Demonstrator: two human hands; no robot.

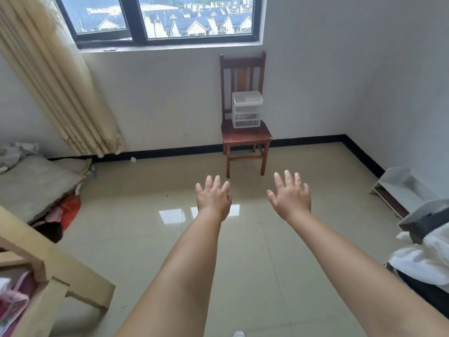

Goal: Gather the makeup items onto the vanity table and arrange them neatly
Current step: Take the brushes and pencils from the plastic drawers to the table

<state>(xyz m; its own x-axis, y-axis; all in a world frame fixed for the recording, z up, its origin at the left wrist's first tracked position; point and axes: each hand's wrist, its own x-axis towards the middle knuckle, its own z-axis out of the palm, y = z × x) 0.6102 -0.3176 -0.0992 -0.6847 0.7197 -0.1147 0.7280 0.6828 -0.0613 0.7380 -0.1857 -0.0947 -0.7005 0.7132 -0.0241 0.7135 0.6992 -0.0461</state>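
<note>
A small clear plastic drawer organizer (247, 109) with three drawers stands on the seat of a dark wooden chair (245, 138) against the far wall, under the window. Both my arms reach forward over the tiled floor. My left hand (213, 199) and my right hand (290, 194) are held out palm down with fingers spread, each holding nothing. They hover well short of the chair, in front of its legs. What lies in the drawers is too small to make out. No vanity table shows in this view.
An open cardboard box (56, 276) with pink items sits at the lower left. A low mattress (34, 188) with clothes under it lies at the left wall beside a curtain (63, 79). A white shelf (398, 188) and a dark case on white cloth (427, 220) are at the right.
</note>
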